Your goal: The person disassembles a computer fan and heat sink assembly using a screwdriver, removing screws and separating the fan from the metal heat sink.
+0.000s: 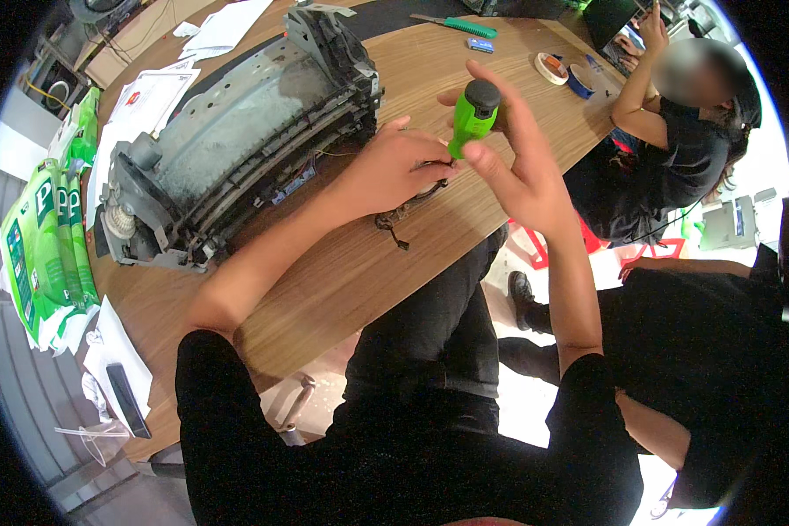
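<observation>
My right hand (528, 180) has its thumb against the green handle of a stubby screwdriver (470, 130) with a black cap, the fingers loosely around it. The screwdriver stands nearly upright, tip down. Beneath it my left hand (384, 175) pinches a small dark part (431, 187) low over the table; most of that part is hidden by the fingers. A dark metal piece (393, 226) with a thin end lies by the left wrist. Left of my hands rests a large grey and black printer frame (237, 114), its gear end toward me.
On the wooden table (324, 302) are a green-handled knife (465, 27), a small blue box (480, 45) and tape rolls (580, 81). Green paper packs (48, 237), loose sheets (153, 92) and a black phone (128, 399) sit at left. One person (675, 167) sits at right; another (701, 351) is close beside me.
</observation>
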{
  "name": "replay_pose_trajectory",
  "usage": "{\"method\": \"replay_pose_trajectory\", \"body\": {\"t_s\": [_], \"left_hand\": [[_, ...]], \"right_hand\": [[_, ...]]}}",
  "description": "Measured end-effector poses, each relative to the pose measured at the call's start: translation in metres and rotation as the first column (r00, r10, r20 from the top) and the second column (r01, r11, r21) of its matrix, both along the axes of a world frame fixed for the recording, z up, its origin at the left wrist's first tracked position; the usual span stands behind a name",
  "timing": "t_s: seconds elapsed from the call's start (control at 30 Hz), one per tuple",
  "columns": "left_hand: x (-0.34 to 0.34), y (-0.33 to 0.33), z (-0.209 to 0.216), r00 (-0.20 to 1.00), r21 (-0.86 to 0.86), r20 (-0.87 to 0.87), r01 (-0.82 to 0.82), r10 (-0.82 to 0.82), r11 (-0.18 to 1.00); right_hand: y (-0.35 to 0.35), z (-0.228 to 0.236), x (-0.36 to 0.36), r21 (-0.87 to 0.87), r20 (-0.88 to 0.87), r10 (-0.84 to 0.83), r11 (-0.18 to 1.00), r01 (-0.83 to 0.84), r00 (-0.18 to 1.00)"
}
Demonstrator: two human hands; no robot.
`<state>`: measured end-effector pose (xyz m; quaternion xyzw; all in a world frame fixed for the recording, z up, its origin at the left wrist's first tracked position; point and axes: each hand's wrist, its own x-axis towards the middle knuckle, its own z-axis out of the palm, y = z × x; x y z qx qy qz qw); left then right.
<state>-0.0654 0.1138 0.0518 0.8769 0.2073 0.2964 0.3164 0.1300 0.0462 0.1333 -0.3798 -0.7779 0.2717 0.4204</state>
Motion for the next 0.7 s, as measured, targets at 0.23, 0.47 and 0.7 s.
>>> {"method": "replay_pose_trajectory", "body": {"t_s": [0.23,0.47,0.7], "left_hand": [[0.004,-0.004,-0.005,0.99,0.17,0.048,-0.136,0.13,0.976],[0.004,-0.004,-0.001,0.988,0.166,0.094,-0.136,0.122,0.977],[0.004,0.001,-0.004,0.984,0.241,0.156,-0.12,0.084,0.963]], "right_hand": [[0.002,0.005,-0.01,0.202,0.049,-0.243,0.952,0.229,0.969],[-0.002,0.005,-0.015,0.282,0.04,-0.196,0.943,0.177,0.98],[-0.003,0.005,-0.015,0.136,-0.082,-0.235,0.96,0.245,0.968]]}}
